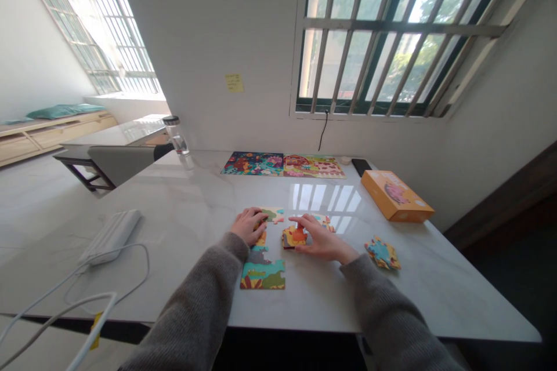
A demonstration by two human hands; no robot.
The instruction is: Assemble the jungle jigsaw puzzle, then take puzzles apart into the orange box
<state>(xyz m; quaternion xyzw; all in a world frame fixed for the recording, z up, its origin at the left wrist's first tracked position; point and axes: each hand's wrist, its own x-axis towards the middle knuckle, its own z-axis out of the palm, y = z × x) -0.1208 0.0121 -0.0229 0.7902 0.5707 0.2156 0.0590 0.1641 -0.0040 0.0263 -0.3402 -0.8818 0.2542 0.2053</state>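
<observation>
My left hand (249, 225) lies over the left side of a part-joined jigsaw, its fingers spread out and flat on the pieces. Below that hand the joined puzzle pieces (263, 279) show green, teal and a grey animal. Another piece (274, 215) with green on it sits just beyond my left fingertips. My right hand (321, 239) grips a small stack of puzzle pieces (294, 238), yellow and orange on top, between thumb and fingers. Partly behind the right hand are more pale pieces (324, 221). To the right lies a separate pile of puzzle pieces (383, 253), blue and yellow.
Two picture sheets (252, 163) (313, 166) lie along the wall. An orange box (395, 196) and a dark phone (361, 167) are at the right. A bottle (176, 136) stands at the back left. A white power strip (111, 236) with cables lies on the left.
</observation>
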